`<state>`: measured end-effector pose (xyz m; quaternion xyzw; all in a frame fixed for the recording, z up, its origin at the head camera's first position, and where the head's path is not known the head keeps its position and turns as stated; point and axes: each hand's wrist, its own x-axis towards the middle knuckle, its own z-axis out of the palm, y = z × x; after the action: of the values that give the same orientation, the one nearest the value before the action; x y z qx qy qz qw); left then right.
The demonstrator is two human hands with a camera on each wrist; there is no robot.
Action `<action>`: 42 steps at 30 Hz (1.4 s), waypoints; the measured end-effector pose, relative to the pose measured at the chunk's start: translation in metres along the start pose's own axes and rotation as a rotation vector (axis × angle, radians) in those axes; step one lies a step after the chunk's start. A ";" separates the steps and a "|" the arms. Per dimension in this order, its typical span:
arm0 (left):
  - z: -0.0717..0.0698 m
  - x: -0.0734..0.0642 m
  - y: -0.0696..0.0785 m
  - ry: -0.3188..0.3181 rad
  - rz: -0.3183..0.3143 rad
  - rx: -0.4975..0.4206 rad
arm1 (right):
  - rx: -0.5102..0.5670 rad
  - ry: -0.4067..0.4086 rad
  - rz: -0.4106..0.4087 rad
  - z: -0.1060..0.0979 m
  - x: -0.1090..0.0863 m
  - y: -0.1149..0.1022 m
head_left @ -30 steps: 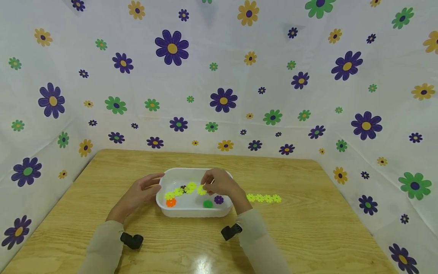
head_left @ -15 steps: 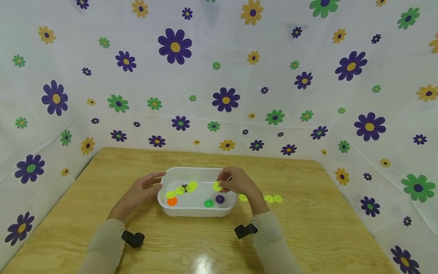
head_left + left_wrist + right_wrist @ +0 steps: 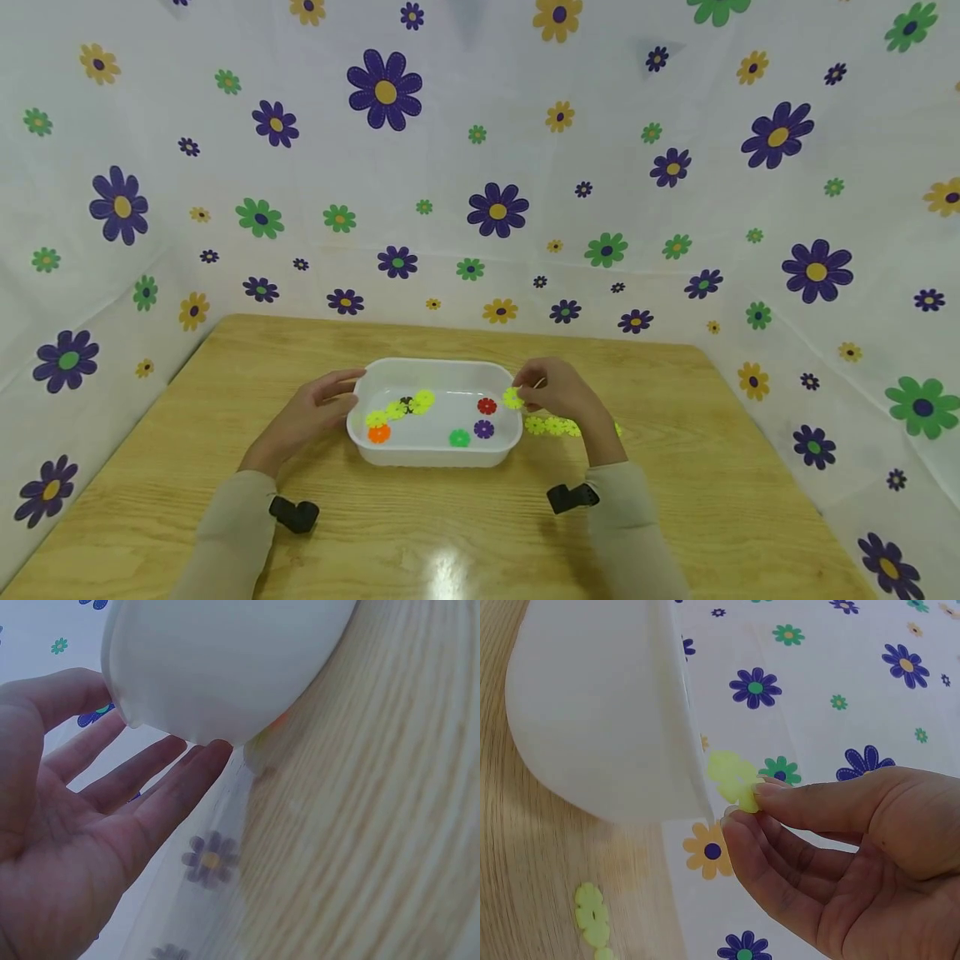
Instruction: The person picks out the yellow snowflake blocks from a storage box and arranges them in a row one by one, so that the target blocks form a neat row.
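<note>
A white plastic tub [image 3: 435, 457] stands on the table, holding several flower-shaped plastic discs. Against its left end rests my left hand [image 3: 311, 414], fingers extended. The left wrist view shows the fingertips [image 3: 220, 750] touching the outside of the tub. My right hand [image 3: 558, 390] pinches a yellow flower-shaped disc [image 3: 733, 778] between thumb and fingers, just at the tub's right rim. Inside the tub are a red disc [image 3: 487, 406], a purple disc [image 3: 483, 429], a green disc [image 3: 460, 437], an orange disc [image 3: 378, 433], a dark disc, and several yellow discs [image 3: 395, 410].
On the wooden table [image 3: 420, 533] right of the tub lies a row of yellow discs [image 3: 553, 426], partly hidden behind the right forearm. A white flower-patterned cloth [image 3: 442, 167] surrounds the table at the back and sides.
My right hand has moved right with the yellow disc, from above the inside of the tub to its right rim. The red disc is now uncovered. My left hand has stayed at the tub.
</note>
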<state>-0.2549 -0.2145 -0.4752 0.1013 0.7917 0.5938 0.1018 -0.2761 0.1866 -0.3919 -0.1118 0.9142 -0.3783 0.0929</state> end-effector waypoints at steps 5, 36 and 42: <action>-0.001 0.000 0.000 -0.006 0.016 -0.020 | -0.010 0.015 0.011 -0.012 -0.006 0.013; 0.001 0.001 -0.002 0.012 -0.014 0.020 | -0.001 0.053 0.097 -0.056 -0.039 0.074; 0.000 0.001 -0.002 0.003 -0.002 0.032 | 0.015 0.066 0.101 -0.065 -0.042 0.081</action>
<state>-0.2556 -0.2145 -0.4769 0.1014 0.8015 0.5809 0.0996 -0.2630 0.2976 -0.4008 -0.0522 0.9184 -0.3835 0.0826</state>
